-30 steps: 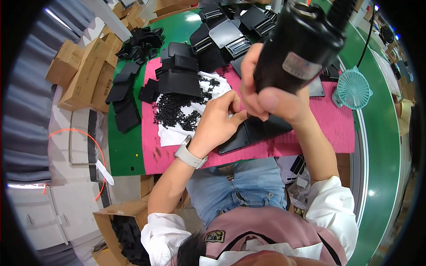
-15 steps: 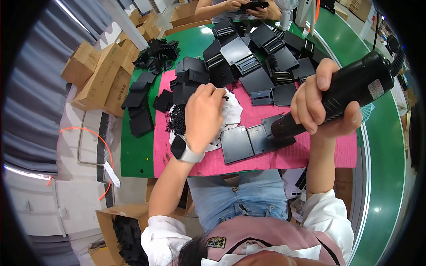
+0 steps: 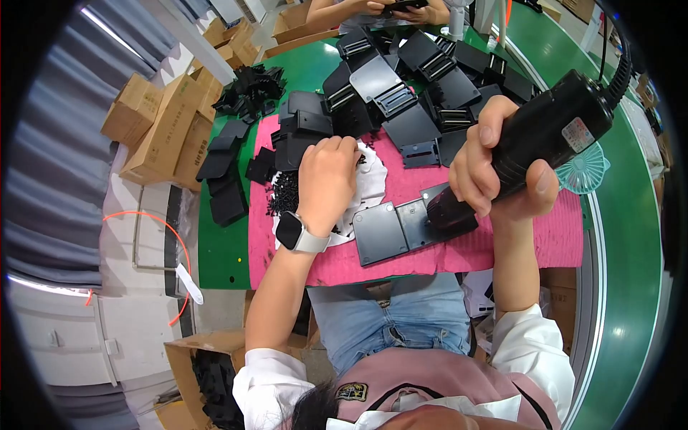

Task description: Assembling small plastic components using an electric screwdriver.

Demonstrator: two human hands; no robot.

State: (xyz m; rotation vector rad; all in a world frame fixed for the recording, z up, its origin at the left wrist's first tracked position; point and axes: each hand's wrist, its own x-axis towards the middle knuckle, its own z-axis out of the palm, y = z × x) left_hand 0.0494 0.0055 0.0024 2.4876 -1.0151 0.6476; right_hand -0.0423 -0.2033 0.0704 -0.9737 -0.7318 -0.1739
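Note:
My right hand [image 3: 494, 168] is wrapped round a black electric screwdriver [image 3: 548, 132], tilted with its nose down on a black plastic bracket [image 3: 378, 233]. That flat, hinged-looking bracket lies on the pink mat, and the tool hides part of its right end. My left hand [image 3: 328, 179], with a watch on its wrist, is over a white cloth [image 3: 370, 183]. Its fingers are curled together, and small dark bits show by the fingertips; what they pinch I cannot make out. Beside that hand is a heap of small black screws [image 3: 285, 192].
Many black brackets [image 3: 380, 82] are piled at the far side of the pink mat [image 3: 315, 272]. Black parts [image 3: 251, 89] and flat plates [image 3: 228, 193] lie on the green table at left. A teal mesh dish [image 3: 584, 170] sits at right. Across the table a person holds a phone [image 3: 407, 6].
The screwdriver and my right hand have shifted slightly left and lower over the bracket. My left hand stays by the screws and cloth. The whole view has shifted a little.

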